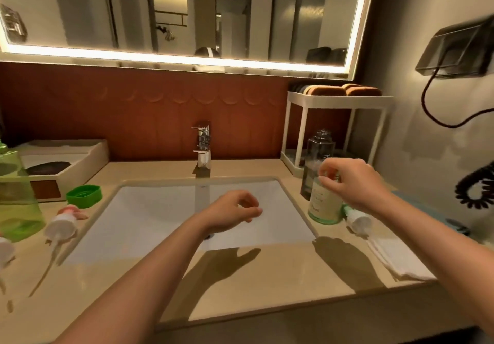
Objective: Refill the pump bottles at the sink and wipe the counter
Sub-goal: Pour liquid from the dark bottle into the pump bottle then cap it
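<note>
Right hand [352, 183] curled round the green bottle [323, 204], its top hidden; left hand [235, 210] loose, empty, over the sink [160, 210].

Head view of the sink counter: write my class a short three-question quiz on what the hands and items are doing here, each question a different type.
1. True or false: the left hand is holding a bottle.
2. Multiple choice: what do the fingers of the right hand grip? A the pale bottle; B the faucet; C the green cap.
3. Fill in: the white cloth lies on the counter to the ___ of the sink.

Key: 1 false, it hangs empty over the sink; 2 A; 3 right.
</note>
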Demonstrator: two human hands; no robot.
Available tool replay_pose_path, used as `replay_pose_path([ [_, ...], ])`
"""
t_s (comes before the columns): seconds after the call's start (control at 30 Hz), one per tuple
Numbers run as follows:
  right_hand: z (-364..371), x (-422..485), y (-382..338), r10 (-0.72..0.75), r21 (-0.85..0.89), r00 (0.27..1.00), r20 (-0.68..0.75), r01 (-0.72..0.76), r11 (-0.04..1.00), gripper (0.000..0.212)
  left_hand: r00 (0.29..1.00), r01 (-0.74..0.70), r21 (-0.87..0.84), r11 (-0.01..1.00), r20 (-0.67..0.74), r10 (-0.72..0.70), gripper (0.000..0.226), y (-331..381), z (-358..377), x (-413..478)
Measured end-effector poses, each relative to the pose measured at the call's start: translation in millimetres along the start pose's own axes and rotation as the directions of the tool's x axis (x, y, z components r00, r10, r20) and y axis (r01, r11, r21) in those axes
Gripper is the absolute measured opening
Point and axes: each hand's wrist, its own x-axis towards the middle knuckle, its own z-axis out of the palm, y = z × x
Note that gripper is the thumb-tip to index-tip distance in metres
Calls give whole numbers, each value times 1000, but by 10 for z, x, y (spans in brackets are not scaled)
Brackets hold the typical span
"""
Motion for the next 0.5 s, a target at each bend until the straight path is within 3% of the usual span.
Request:
replay_pose_path([
  [0.2,-7,138,569,99,107,995,-11,-98,989,20,998,-17,7,1000,54,16,36,157,429,415],
  [0.37,206,282,860,198,236,970,143,-228,945,50,998,27,-46,999,56,-24,61,311,774,772],
  [0.5,337,400,983,203,395,960,194,-266,879,55,999,14,-145,989,-36,-19,82,416,986,1028],
])
